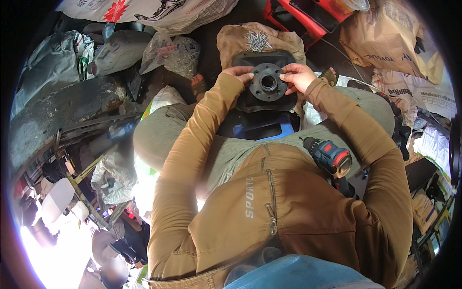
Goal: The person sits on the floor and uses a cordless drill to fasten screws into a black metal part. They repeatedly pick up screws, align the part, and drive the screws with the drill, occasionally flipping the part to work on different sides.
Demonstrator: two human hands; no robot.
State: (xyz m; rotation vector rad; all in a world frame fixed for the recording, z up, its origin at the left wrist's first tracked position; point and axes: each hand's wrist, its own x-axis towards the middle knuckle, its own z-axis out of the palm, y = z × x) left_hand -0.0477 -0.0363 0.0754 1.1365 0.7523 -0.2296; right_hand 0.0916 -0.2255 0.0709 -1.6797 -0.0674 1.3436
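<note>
A cordless drill (329, 159), blue and red, rests on the person's right thigh, untouched by either hand. Beyond it, a blue stool (262, 130) shows between the knees. Above that, a dark round flange (267, 83) with bolt holes lies on a black moulded panel (267, 98). The left hand (239, 73) pinches the flange's left rim with fingers curled; the right hand (298, 77) grips its right rim likewise. Farthest, a heap of nails (258, 40) lies on a brown sack (236, 43).
</note>
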